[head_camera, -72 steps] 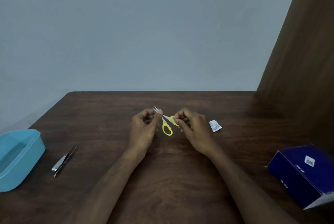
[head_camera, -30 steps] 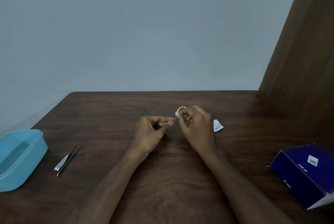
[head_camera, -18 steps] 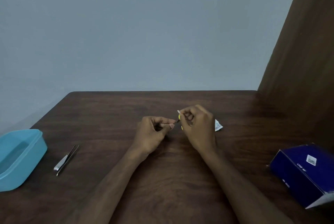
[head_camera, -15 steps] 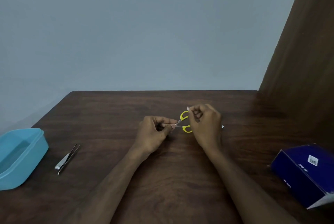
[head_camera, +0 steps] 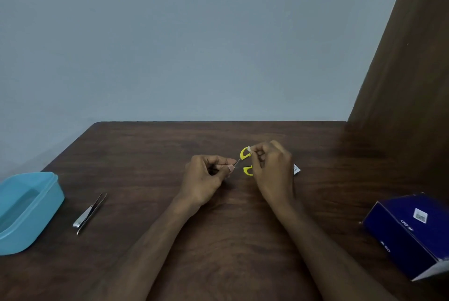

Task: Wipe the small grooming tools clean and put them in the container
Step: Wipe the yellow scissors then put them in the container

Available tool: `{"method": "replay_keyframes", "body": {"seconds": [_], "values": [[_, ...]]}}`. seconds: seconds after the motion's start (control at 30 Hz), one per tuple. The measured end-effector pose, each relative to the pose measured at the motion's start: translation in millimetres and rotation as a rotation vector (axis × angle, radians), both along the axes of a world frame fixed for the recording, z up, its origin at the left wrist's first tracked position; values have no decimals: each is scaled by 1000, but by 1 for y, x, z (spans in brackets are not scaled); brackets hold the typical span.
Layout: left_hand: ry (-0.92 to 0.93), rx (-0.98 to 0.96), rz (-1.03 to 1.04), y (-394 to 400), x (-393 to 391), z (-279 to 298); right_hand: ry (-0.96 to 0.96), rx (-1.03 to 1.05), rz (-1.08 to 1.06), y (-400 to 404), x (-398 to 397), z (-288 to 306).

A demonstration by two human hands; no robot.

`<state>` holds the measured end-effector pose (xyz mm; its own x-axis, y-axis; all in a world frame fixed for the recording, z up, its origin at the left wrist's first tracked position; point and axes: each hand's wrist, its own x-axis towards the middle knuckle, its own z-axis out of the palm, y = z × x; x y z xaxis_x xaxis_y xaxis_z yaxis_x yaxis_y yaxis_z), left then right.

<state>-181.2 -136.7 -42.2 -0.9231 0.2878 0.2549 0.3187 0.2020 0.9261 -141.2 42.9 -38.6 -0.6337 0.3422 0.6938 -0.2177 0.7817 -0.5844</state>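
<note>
Only 1 view here, the head camera, so we go through that. Mid-table, our left hand point(head_camera: 206, 179) pinches the blade end of the small yellow-handled scissors point(head_camera: 245, 161) between thumb and forefinger, fingers curled tight. Our right hand point(head_camera: 272, 169) is curled in around the handle end, holding a little white wipe point(head_camera: 249, 148) against the upper yellow loop. Both loops show just left of the right fingers, 1 above the other, with the thin blades running left into the left hand's pinch.

Compared with 2.4 s ago, the scissors have been flipped: back then the blades pointed up and left past the left thumb and 1 loop hung down between the hands. 1 s ago only the top loop peeked out over the right hand, and 0.6 s ago hardly any yellow showed. Now both loops are out in the open, same as half a second ago. The right hand has drifted a bit to the right and now covers most of the white sachet point(head_camera: 297, 169), so only its corner sticks out.

The tweezers point(head_camera: 90, 213) lie flat on the brown table point(head_camera: 145, 155) near the left side, same spot as before. Just left of them sits the blue container point(head_camera: 29, 210), open, at the left edge. The dark blue box point(head_camera: 410, 230) sits near the right edge, also unmoved.
</note>
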Motion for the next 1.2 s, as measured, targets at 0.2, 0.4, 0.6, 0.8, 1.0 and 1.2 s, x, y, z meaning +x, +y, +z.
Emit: {"method": "replay_keyframes", "body": {"seconds": [0.2,0.4,0.6,0.8,1.0,1.2], "values": [[-21,33,39,-1,-2,-1,-66,-92,172,-9,4,3],[-99,223,43,0,-3,2,16,92,137,-11,10,7],[-168,369,42,2,-2,5,11,241,85,-16,1,-4],[-158,358,47,2,-2,5,116,182,18,-8,10,6],[-160,349,34,2,0,6,34,298,52,-16,-1,-3],[-159,350,49,2,-2,5,2,105,-71,11,4,0]]}}
